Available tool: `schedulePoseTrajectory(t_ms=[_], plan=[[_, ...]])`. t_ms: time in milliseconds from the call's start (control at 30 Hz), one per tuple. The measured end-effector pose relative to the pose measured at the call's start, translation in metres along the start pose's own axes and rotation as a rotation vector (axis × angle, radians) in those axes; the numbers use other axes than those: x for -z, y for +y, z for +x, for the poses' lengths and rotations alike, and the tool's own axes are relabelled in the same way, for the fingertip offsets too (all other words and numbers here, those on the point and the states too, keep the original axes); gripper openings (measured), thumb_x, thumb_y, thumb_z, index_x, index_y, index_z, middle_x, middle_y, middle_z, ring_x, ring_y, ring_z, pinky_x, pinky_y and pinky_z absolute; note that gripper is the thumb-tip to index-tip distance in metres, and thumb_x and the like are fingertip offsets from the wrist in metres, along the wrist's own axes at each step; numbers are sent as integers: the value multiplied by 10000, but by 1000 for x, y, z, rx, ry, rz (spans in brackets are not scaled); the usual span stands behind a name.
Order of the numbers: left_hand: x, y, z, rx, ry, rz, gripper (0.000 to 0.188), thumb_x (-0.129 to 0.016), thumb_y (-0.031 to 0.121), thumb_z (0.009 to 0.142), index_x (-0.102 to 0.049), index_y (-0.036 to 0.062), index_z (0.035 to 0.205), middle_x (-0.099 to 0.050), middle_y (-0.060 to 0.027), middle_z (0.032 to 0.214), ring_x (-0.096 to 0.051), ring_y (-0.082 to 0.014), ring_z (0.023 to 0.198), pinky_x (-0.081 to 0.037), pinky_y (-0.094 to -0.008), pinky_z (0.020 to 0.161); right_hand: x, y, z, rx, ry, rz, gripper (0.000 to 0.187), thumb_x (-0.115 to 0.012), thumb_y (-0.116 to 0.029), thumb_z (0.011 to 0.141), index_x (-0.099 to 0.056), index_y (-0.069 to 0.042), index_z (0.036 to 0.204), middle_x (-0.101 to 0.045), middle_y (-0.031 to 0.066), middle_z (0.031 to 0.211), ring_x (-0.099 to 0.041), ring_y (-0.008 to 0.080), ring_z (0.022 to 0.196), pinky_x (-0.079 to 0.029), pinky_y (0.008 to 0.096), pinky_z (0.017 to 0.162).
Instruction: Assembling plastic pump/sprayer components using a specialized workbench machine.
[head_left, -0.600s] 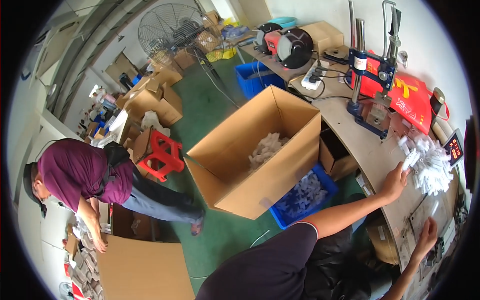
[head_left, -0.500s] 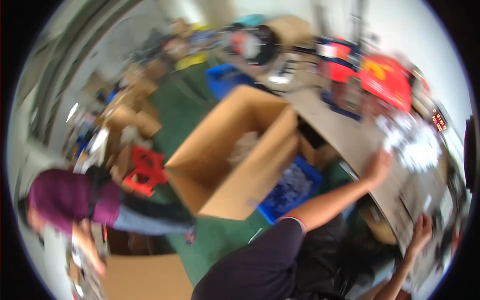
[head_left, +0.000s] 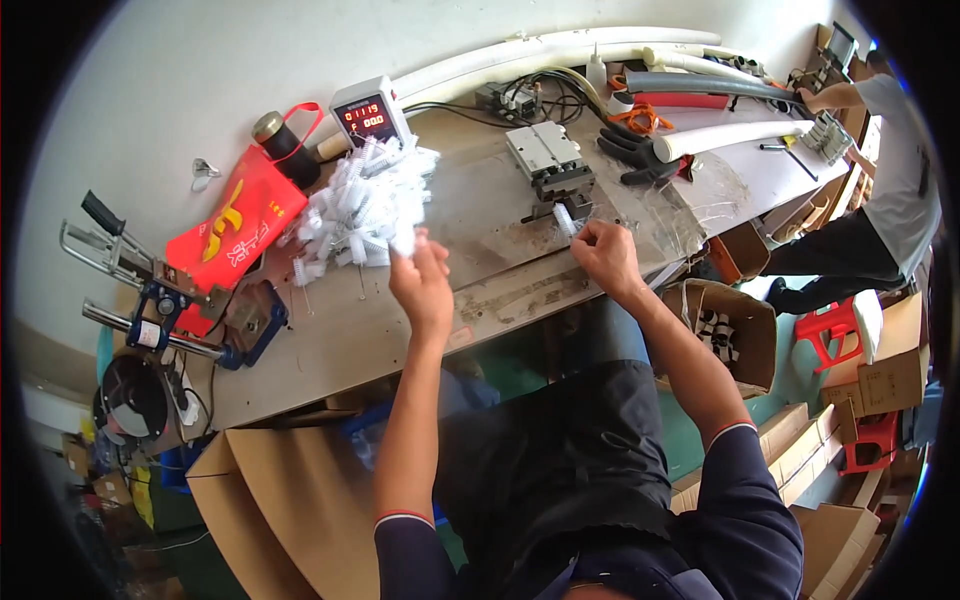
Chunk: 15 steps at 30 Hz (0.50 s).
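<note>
A heap of small white bristle brushes with thin wire stems lies on the workbench, left of centre. At its near edge my left hand is closed, with its fingertips on one white brush. My right hand is pinched shut beside a small metal clamping fixture. Another white brush stands out from its fingertips, close to the dark jaw of the fixture. The stem of that brush is hidden by the fingers.
Behind the heap stand a digital counter box, a black flask and a red bag. A lever press is at the left. Long white tubes and black gloves lie farther back. Cardboard boxes stand below; a person works at right.
The view has swung right, from the floor and a large carton to the workbench. My left hand stays by the brush heap; the right is now at the fixture with a brush.
</note>
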<state>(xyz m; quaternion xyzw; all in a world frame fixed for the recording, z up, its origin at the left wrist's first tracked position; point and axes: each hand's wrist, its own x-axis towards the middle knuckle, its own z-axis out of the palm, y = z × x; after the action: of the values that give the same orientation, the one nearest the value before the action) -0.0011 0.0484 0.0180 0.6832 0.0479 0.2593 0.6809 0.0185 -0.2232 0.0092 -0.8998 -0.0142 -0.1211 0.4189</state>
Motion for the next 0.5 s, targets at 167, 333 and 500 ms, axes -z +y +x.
schedulePoseTrajectory(t_ms=[167, 333, 500], plan=[[-20, -16, 13, -123, -65, 293, 184, -506, 146, 1063, -619, 20, 1135, -672, -62, 796, -634, -197, 662, -507, -364, 646, -10, -10, 5, -88, 1, 42, 190, -667, -171, 762, -720, 9, 787, -709, 195, 735, -709, 345, 706, -554, 419, 714], [-18, -42, 17, -284, -48, 413, 185, -505, 172, 1086, -622, 33, 1120, -660, -41, 756, -596, -142, 590, -486, -326, 583, -18, -8, 9, -82, 27, 87, 186, -671, -155, 759, -713, 25, 779, -700, 187, 705, -701, 299, 667, -543, 393, 684], [-20, -40, 16, -264, -69, 418, 180, -513, 185, 1090, -617, 39, 1115, -659, -34, 755, -602, -152, 590, -493, -337, 591, -20, -10, 13, -120, 42, 77, 182, -673, -149, 761, -712, 28, 777, -689, 179, 685, -679, 262, 637, -534, 385, 656]])
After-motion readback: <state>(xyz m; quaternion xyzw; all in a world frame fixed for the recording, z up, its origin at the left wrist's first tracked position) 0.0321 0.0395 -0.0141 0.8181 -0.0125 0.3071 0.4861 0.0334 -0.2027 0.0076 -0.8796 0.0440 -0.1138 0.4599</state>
